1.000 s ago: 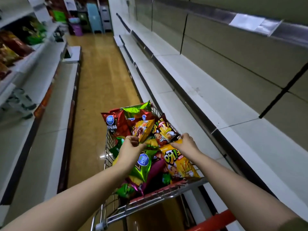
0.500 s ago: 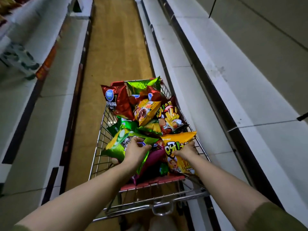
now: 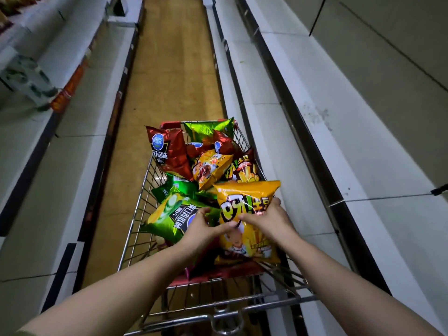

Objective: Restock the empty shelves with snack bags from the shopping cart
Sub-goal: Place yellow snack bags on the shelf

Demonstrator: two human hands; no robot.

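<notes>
In cart [image 3: 134, 214], right hand [image 3: 269, 221] grips yellow bag [image 3: 244, 195]; left hand [image 3: 201, 226], green bag [image 3: 169, 214].

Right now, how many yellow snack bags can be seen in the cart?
2. A large yellow bag is at the near right of the cart, gripped by the right hand; a smaller yellow bag sits mid-pile. Others may be buried underneath.
</notes>
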